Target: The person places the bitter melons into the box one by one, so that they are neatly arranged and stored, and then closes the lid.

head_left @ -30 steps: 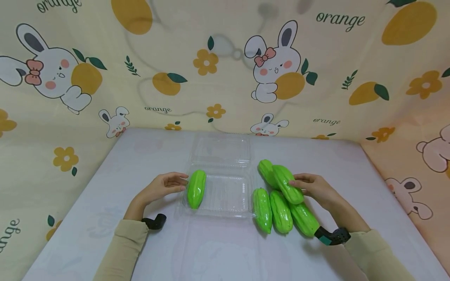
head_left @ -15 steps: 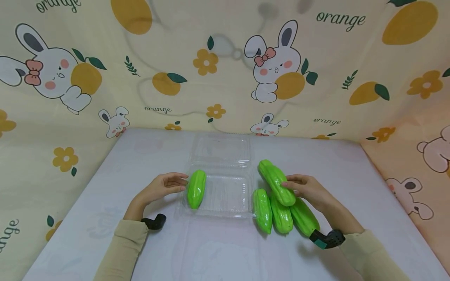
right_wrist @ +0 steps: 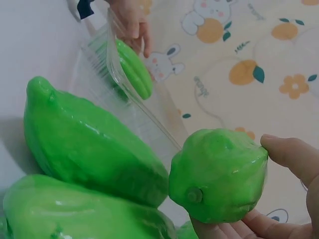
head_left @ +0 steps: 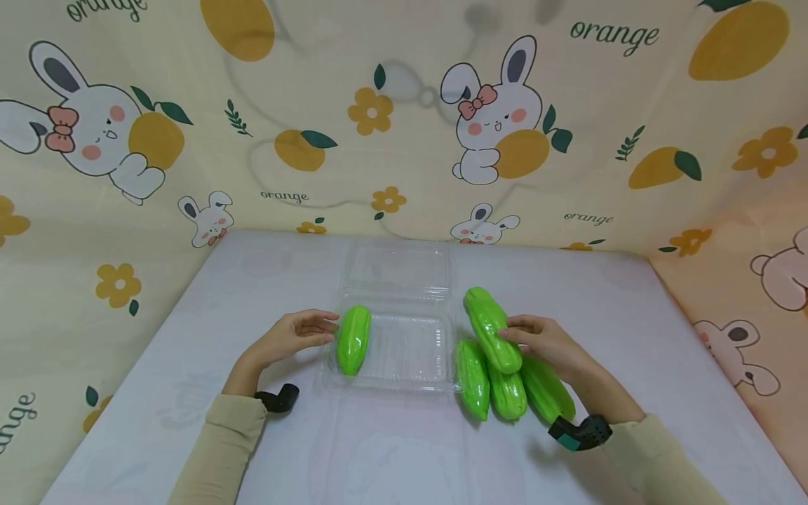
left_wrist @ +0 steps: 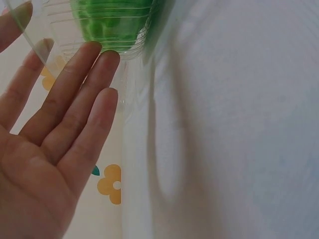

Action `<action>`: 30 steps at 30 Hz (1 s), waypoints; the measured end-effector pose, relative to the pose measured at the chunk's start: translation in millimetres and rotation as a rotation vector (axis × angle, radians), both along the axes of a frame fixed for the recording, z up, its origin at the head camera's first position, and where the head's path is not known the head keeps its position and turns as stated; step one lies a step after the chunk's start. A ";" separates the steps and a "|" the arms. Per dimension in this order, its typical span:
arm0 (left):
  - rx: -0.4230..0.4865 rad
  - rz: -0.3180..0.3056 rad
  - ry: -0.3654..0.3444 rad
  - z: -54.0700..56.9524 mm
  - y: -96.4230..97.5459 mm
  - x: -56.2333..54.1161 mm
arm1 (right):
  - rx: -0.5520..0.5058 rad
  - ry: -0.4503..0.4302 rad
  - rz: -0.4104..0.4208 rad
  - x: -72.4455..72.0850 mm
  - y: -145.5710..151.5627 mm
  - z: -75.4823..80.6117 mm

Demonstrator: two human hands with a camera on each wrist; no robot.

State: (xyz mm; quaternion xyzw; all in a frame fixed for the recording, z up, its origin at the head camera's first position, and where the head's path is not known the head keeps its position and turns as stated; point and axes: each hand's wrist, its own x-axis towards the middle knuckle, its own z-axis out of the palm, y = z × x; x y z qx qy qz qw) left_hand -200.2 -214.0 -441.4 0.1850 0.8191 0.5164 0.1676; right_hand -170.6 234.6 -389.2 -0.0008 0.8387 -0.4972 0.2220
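Observation:
My right hand (head_left: 541, 345) holds a glossy bright-green ridged gourd (head_left: 496, 344), thumb on one side and fingers on the other. In the right wrist view that gourd (right_wrist: 222, 172) is seen end-on. It overlaps several more gourds on the table, among them a front left one (head_left: 473, 382) and a front right one (head_left: 548, 389); another behind it is mostly hidden. A clear plastic clamshell box (head_left: 404, 384) lies with its lid laid back, one gourd (head_left: 353, 340) along its left side. My left hand (head_left: 301, 331) is beside the box's left wall, fingers loosely extended and holding nothing.
The box's clear lid (head_left: 398, 266) lies flat towards the back of the white-covered table (head_left: 265, 449). A patterned cloth wall (head_left: 404, 161) with rabbits and oranges rises behind the table and along both sides. Black wrist devices (head_left: 581, 431) sit at both cuffs.
My right hand has moved left with its gourd, which now covers most of the gourd behind it. The left hand and the box with its one gourd stay put.

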 end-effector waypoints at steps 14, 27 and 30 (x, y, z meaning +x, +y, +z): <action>0.008 0.000 0.005 -1.7 -0.8 -1.4 | -0.049 -0.016 -0.017 1.4 -19.2 2.6; 0.005 -0.001 0.005 -1.5 -0.2 -0.9 | -0.085 -0.018 -0.009 2.6 -31.1 3.2; 0.002 -0.001 0.007 -1.4 0.0 -0.3 | -0.101 -0.012 0.000 2.8 -34.6 3.4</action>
